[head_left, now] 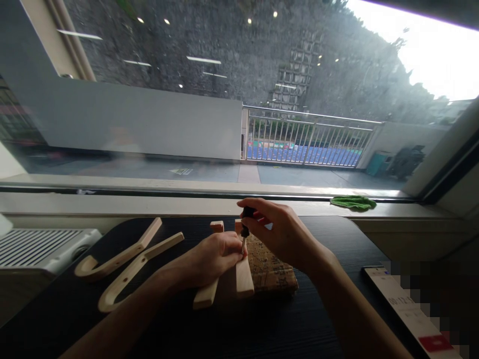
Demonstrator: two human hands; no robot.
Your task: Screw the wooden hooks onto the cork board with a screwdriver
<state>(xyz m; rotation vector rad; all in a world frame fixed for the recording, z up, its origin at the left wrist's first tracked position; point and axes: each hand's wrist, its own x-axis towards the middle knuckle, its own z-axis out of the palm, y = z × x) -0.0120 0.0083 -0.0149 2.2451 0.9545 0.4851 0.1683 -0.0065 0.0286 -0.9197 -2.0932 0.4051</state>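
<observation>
Gripping a black-handled metal screwdriver (244, 232), the right hand (280, 227) is working on a flat pale-wood bar (244, 278), seemingly not done; left hand's (215, 255) hold unclear.

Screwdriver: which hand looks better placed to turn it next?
Likely the right hand: it grips the screwdriver by its handle, while the left hand is down near the tip, at the wooden strip.

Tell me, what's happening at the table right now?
The person's right hand holds a black-handled screwdriver, pointed down at a wooden strip. The left hand reaches over a second strip, close to the tip. Whether a screw sits there is hidden. A brown block lies on the right, two hooked wooden pieces on the left.
</observation>
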